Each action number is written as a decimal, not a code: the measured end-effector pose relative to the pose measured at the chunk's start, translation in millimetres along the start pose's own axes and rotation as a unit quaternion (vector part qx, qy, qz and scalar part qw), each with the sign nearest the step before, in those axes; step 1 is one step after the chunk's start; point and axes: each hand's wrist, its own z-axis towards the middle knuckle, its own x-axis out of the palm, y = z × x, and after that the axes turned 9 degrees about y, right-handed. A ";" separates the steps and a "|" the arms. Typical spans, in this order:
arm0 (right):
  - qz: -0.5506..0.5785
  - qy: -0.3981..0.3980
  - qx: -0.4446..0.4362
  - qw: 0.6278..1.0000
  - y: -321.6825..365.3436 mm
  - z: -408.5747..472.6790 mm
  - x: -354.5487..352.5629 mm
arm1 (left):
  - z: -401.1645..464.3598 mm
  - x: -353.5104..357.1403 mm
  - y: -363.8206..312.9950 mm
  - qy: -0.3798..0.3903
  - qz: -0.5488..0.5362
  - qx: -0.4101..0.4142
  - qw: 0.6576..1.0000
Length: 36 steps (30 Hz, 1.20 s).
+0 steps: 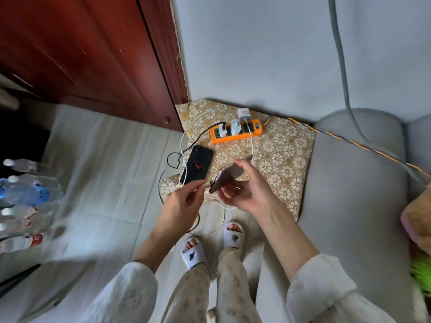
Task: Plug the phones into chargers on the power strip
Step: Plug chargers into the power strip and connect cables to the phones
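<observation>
An orange power strip (pixel 242 135) lies on a gold flower-patterned cloth (pixel 282 157) and carries white charger plugs (pixel 235 127). A black phone (pixel 197 164) lies face down at the cloth's left edge, with a dark cable running toward it. My right hand (pixel 247 190) holds a rose-gold phone (pixel 229 172) tilted above the cloth. My left hand (pixel 184 201) pinches a cable plug (pixel 208 183) right at that phone's bottom end. A white cable (pixel 252 145) runs from a charger down toward my hands.
A red-brown wooden cabinet (pixel 93 61) stands at the left. Grey sofa cushions (pixel 354 183) lie to the right, crossed by a yellow-blue cord (pixel 349 141). Several water bottles (pixel 25 194) sit on the floor at the far left. My feet in white slippers (pixel 212 245) stand below.
</observation>
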 end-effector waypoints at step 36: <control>-0.102 -0.080 -0.047 0.990 -13.4 17.6 1.6 | 2.1 2.6 5.4 0.000 0.261 0.024 0.965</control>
